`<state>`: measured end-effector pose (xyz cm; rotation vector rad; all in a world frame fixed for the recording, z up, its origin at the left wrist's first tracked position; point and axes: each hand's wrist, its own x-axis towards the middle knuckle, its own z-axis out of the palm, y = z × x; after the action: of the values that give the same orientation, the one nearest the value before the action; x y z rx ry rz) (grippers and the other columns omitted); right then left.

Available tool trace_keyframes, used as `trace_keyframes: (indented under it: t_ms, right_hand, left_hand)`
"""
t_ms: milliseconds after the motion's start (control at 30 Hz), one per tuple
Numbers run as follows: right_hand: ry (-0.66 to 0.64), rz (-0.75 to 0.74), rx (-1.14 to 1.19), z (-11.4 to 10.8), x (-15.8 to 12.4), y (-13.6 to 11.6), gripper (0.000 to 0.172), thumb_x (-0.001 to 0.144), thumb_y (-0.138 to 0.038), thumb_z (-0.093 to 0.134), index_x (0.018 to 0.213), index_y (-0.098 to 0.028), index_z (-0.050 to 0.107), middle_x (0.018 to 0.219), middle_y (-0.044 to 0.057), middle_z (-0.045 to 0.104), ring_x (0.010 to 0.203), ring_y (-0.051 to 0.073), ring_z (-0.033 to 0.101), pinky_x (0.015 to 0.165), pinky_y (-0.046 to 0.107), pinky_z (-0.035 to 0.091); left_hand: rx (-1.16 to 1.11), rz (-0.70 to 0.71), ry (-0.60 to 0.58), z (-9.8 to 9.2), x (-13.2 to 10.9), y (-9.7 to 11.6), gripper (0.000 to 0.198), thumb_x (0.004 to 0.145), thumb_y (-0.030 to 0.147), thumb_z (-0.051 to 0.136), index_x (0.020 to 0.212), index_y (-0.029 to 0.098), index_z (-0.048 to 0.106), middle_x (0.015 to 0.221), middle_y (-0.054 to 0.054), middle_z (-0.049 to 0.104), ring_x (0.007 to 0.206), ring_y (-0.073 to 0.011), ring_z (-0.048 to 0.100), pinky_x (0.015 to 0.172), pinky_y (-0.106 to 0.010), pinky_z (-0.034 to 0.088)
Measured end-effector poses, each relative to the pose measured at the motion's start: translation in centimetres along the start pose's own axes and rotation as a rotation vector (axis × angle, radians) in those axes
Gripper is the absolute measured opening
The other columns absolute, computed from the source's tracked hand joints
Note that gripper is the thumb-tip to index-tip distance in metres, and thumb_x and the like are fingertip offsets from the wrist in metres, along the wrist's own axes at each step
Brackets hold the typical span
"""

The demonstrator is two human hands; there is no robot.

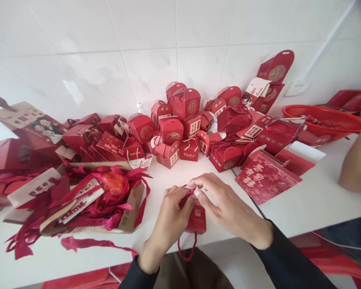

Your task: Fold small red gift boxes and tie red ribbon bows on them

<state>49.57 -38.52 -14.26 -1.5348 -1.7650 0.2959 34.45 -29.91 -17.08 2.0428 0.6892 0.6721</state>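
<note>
Fingertips of the left hand (172,210), thumb and forefinger, are clamped on a pink ribbon (191,192); those of the right hand (228,202) curl close beside it, though whether they grip it I cannot tell. Under the hands, by the near edge of the table (180,176), lies one red box (196,225), probably kept there for easy reach, its rope (195,241) looping over the edge. Two hands, then, and one box between them. To the left lies one loose strip (99,243), and just behind it one carton (135,202) heaped with ribbons (111,216), too tangled to count, perhaps set close for handy picking. Farther off, red boxes (171,130) crowd towards the wall (156,24), overlapping too much to count exactly. At the right stand one basin (333,129) and, before it, another person's arm (356,160)
</note>
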Motion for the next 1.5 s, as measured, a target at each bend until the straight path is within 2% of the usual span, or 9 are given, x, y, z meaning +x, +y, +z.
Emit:
trace_keyframes:
  t_ms: [100, 267, 467, 733, 933, 1067, 1200, 1367, 1500]
  right_hand:
    - [0.029, 0.086, 0.058, 0.4, -0.2, 0.4, 0.023, 0.104, -0.015, 0.048, 0.122, -0.024, 0.058, 0.12, 0.006, 0.066, 0.113, 0.022, 0.064, 0.098, 0.037, 0.051]
    - [0.026, 0.247, 0.164, 0.8, -0.2, 0.6, 0.015, 0.103, -0.025, 0.053, 0.112, -0.024, 0.064, 0.114, 0.006, 0.071, 0.102, 0.021, 0.069, 0.086, 0.033, 0.055]
    - [0.031, 0.289, 0.199, 1.0, -0.1, 0.5, 0.016, 0.098, -0.021, 0.055, 0.111, -0.023, 0.064, 0.107, 0.004, 0.073, 0.089, 0.019, 0.069, 0.077, 0.03, 0.054]
    - [0.106, 0.171, 0.125, 1.8, -0.2, -0.1, 0.018, 0.098, -0.009, 0.051, 0.103, -0.024, 0.06, 0.101, 0.001, 0.069, 0.091, 0.019, 0.065, 0.082, 0.033, 0.049]
    - [0.175, 0.154, 0.139, 2.1, -0.2, -0.4, 0.018, 0.097, -0.009, 0.052, 0.098, -0.024, 0.061, 0.099, 0.001, 0.069, 0.091, 0.021, 0.064, 0.084, 0.034, 0.049]
    - [0.235, 0.146, 0.17, 2.4, 0.1, -0.5, 0.02, 0.095, -0.008, 0.051, 0.096, -0.024, 0.062, 0.097, 0.002, 0.069, 0.094, 0.021, 0.064, 0.085, 0.033, 0.049]
    - [0.274, 0.143, 0.204, 2.8, 0.3, -0.6, 0.017, 0.094, -0.008, 0.05, 0.092, -0.023, 0.059, 0.091, 0.002, 0.066, 0.085, 0.019, 0.063, 0.078, 0.03, 0.048]
    - [0.348, 0.142, 0.252, 3.5, 0.6, -0.5, 0.018, 0.093, -0.008, 0.048, 0.087, -0.022, 0.056, 0.084, 0.001, 0.062, 0.074, 0.018, 0.058, 0.071, 0.029, 0.046]
    - [0.364, 0.152, 0.265, 3.6, 0.5, -0.2, 0.019, 0.092, -0.005, 0.047, 0.086, -0.022, 0.054, 0.083, 0.001, 0.061, 0.072, 0.017, 0.057, 0.07, 0.029, 0.046]
  left_hand:
    - [0.005, -0.045, 0.014, 0.0, 0.1, 0.0, 0.027, 0.099, 0.033, 0.05, 0.081, 0.021, 0.067, 0.076, 0.0, 0.067, 0.077, -0.0184, 0.055, 0.084, -0.034, 0.039]
    - [-0.06, -0.08, 0.007, -0.2, 0.0, 0.1, 0.029, 0.098, 0.034, 0.05, 0.076, 0.021, 0.063, 0.071, 0.0, 0.064, 0.074, -0.0184, 0.055, 0.081, -0.033, 0.039]
    - [-0.123, -0.112, -0.014, -0.5, -0.1, 0.1, 0.03, 0.099, 0.037, 0.048, 0.078, 0.02, 0.062, 0.073, 0.0, 0.065, 0.077, -0.0187, 0.057, 0.081, -0.033, 0.04]
    - [-0.167, -0.145, -0.006, -0.7, 0.0, 0.6, 0.036, 0.097, 0.04, 0.049, 0.069, 0.019, 0.058, 0.066, 0.0, 0.062, 0.066, -0.0158, 0.055, 0.071, -0.029, 0.041]
    - [-0.232, -0.177, 0.042, -0.5, -0.5, 0.5, 0.035, 0.096, 0.041, 0.052, 0.07, 0.019, 0.06, 0.068, 0.0, 0.064, 0.069, -0.0158, 0.058, 0.07, -0.026, 0.043]
    - [-0.284, -0.215, 0.079, -0.2, -1.0, -0.1, 0.034, 0.097, 0.045, 0.054, 0.08, 0.018, 0.064, 0.072, 0.0, 0.063, 0.069, -0.0145, 0.057, 0.067, -0.024, 0.045]
    - [-0.266, -0.243, 0.121, -0.1, -1.3, -0.8, 0.031, 0.099, 0.045, 0.054, 0.094, 0.019, 0.068, 0.075, 0.001, 0.062, 0.072, -0.0138, 0.056, 0.07, -0.023, 0.046]
    - [-0.246, -0.305, 0.141, 0.0, -1.7, -1.7, 0.037, 0.098, 0.053, 0.053, 0.102, 0.019, 0.067, 0.082, -0.002, 0.066, 0.079, -0.0164, 0.06, 0.074, -0.025, 0.051]
    - [-0.186, -0.296, 0.159, 0.2, -1.7, -1.9, 0.041, 0.098, 0.056, 0.051, 0.107, 0.02, 0.068, 0.079, -0.003, 0.065, 0.076, -0.0178, 0.062, 0.071, -0.027, 0.053]
